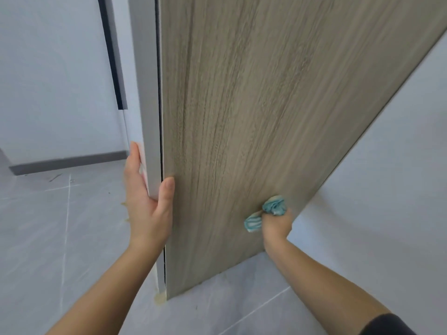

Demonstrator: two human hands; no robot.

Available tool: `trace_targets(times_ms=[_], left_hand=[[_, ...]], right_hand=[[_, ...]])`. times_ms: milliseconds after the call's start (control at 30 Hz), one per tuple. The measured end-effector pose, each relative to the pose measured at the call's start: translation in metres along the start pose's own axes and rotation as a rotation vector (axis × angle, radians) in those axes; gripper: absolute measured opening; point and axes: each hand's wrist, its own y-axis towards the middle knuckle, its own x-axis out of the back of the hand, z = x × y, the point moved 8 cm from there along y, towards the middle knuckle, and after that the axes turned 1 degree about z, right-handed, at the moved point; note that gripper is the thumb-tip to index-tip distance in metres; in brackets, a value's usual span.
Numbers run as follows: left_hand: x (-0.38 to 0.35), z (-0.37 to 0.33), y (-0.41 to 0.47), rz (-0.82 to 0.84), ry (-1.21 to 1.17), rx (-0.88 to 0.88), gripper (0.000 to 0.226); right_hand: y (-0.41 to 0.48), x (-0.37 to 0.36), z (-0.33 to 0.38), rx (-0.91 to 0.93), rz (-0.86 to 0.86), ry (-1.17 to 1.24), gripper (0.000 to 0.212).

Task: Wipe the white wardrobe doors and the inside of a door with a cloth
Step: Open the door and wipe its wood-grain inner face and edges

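We observe an open wardrobe door [254,117] seen edge-on from close range, its inner face finished in a pale wood-grain laminate and its outer face and edge white. The left hand [147,201] is clamped on the free edge of the door low down: the thumb [167,192] lies flat on the wood-grain side, while the remaining fingers [135,155] wrap round to the white side, largely out of our sight. The right hand [277,224] is closed in a fist around a teal cloth [274,206], which is bunched up; one wad protrudes above the knuckles and a second fold [252,223] hangs out to the left of the fist. The cloth is pressed against the wood-grain inner face near the lower part of the door, towards its hinge side, and the two hands are well apart, one at each side of the panel. The bottom edge of the door hangs just above a grey tiled floor [72,238], where a yellowish smear [159,299] marks the tile under the door's corner. A white wall [53,81] with a dark skirting strip [67,163] stands to the left, and a dark vertical strip [112,56] runs beside the door's white edge. A dark sleeve [387,326] shows at the right forearm.
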Motion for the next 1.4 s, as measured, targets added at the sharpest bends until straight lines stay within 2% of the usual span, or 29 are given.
trace_targets(times_ms=[267, 467, 600, 700, 867, 1000, 1100, 1167, 1233, 1300, 1400], left_hand=[[0.003, -0.001, 0.001, 0.010, 0.011, -0.034, 0.079], [0.002, -0.002, -0.003, 0.059, 0.000, 0.030, 0.074], [0.002, -0.002, -0.006, 0.097, -0.031, 0.084, 0.075], [0.006, 0.009, -0.023, 0.133, -0.028, 0.127, 0.071], [0.013, 0.039, -0.069, 0.161, 0.078, 0.207, 0.074], [0.026, 0.079, -0.104, 0.110, 0.136, 0.426, 0.071], [0.036, 0.121, -0.144, 0.104, 0.239, 0.733, 0.052], [0.033, 0.143, -0.173, 0.159, 0.223, 0.964, 0.039], [0.028, 0.155, -0.193, 0.196, 0.209, 1.111, 0.033], [0.022, 0.163, -0.207, 0.218, 0.180, 1.223, 0.037], [-0.002, 0.181, -0.246, 0.338, -0.004, 1.512, 0.044]], right_hand=[[-0.127, -0.052, 0.024, 0.035, 0.209, 0.216, 0.030], [-0.205, -0.075, 0.053, 0.188, 0.513, 0.211, 0.025], [-0.213, -0.075, 0.053, 0.201, 0.613, 0.235, 0.024], [-0.198, -0.067, 0.039, 0.110, 0.666, 0.252, 0.029], [-0.168, -0.057, -0.008, -0.173, 0.622, 0.281, 0.037], [-0.153, -0.059, -0.034, -0.278, 0.594, 0.292, 0.035], [-0.139, -0.061, -0.056, -0.298, 0.565, 0.246, 0.034], [-0.133, -0.063, -0.071, -0.309, 0.552, 0.212, 0.035], [-0.129, -0.065, -0.090, -0.330, 0.538, 0.187, 0.033], [-0.127, -0.068, -0.111, -0.348, 0.535, 0.129, 0.031], [-0.128, -0.077, -0.145, -0.389, 0.534, 0.060, 0.033]])
